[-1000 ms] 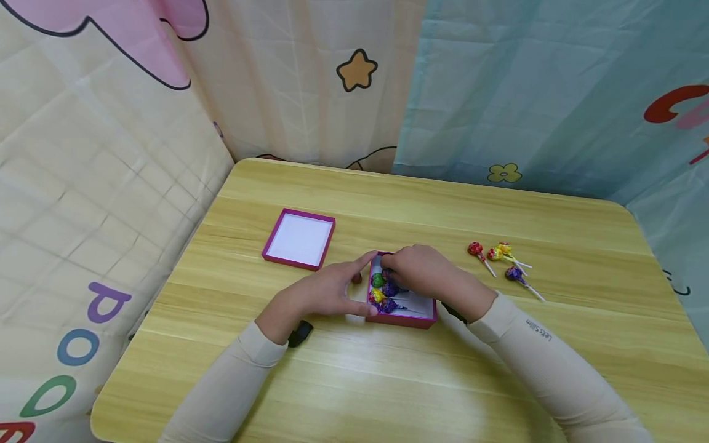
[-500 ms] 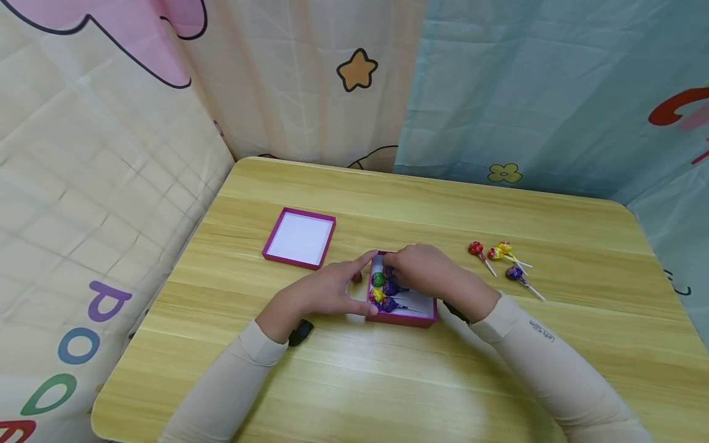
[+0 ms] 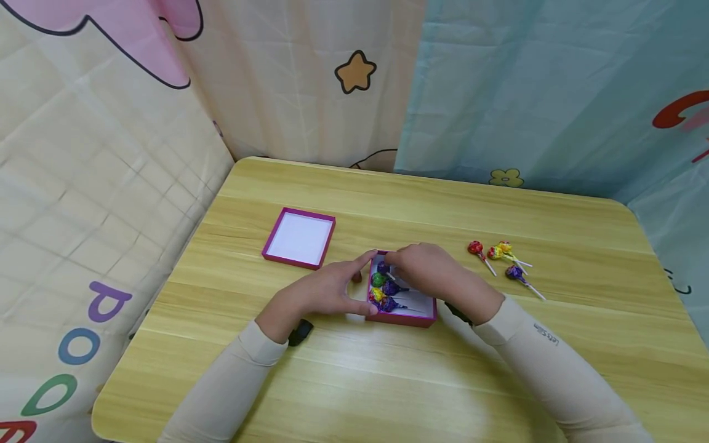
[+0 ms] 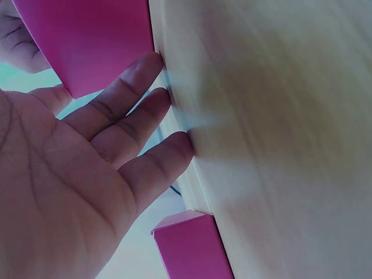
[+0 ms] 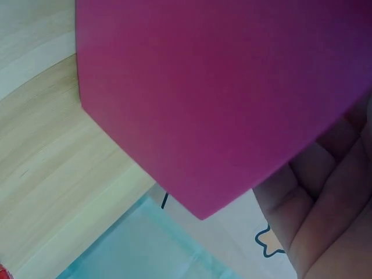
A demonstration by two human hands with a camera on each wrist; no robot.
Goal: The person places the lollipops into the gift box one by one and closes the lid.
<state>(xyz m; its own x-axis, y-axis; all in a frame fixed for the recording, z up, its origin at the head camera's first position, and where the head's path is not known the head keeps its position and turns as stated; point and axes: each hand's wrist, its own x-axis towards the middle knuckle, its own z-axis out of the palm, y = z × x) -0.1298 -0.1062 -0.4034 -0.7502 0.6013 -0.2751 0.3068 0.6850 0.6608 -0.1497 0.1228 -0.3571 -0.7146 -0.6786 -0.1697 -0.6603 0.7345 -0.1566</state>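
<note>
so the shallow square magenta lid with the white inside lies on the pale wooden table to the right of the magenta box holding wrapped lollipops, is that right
Not quite: the side is wrong. The head view shows the shallow square magenta lid lying to the left of the magenta box holding wrapped lollipops; it is indeed on the pale wooden table.

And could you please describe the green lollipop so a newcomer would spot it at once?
On the wooden table, an open magenta box sits between the left hand and right hand. Inside, lollipop heads cluster along the wall by the left hand. The green lollipop is the only green one visible, beside purple lollipops and a yellow-and-red lollipop.
</note>
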